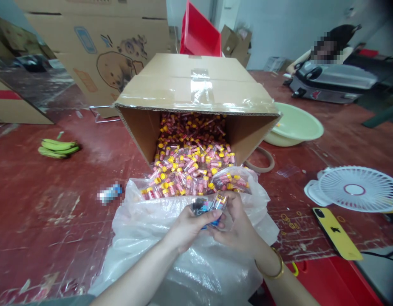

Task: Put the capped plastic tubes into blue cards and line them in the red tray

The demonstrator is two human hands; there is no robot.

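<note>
Small printed packet [201, 207] held above plastic sheet [145, 238], pinched in grip of left hand [191, 225] and right hand [237, 223], apparently for steadiness. Yellow-capped tubes [183, 170] heaped just beyond; cardboard box [164, 93] laid mouth-forward, presumably so tubes are kept within reach.

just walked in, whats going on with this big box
The person's left hand and right hand hold small printed packaging between them, above white plastic sheeting. A cardboard box lies open toward them, and yellow-capped tubes are heaped from inside it out onto the sheeting.
</note>
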